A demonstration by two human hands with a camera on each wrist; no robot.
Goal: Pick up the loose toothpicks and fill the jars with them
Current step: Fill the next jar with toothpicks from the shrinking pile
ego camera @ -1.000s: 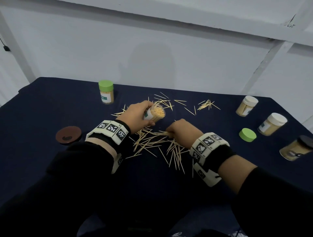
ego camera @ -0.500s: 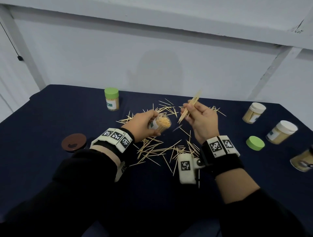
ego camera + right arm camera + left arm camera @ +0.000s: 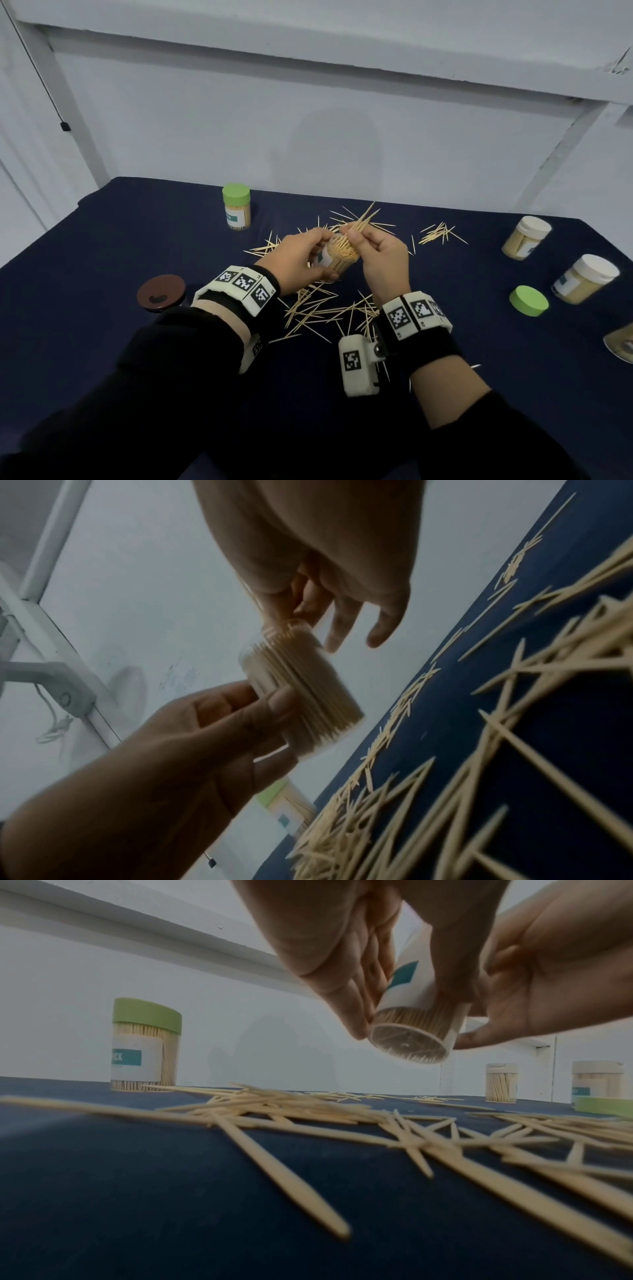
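Toothpicks (image 3: 363, 219) in a small bunch are pinched in the right hand (image 3: 385, 253) fingertips at the mouth of the open jar (image 3: 337, 255), which the left hand (image 3: 298, 262) grips around its side, tilted, above the middle of the desk (image 3: 102, 267). Loose toothpicks (image 3: 325, 308) lie scattered beneath and beyond both hands, a green-lidded jar (image 3: 236, 211) stands toward the far edge, and 2 white-lidded jars (image 3: 525, 237) sit near the right edge beside a loose green lid (image 3: 528, 300).

Dim, even light; wrist views grainy (nearest toothpicks blurred), edges bowed
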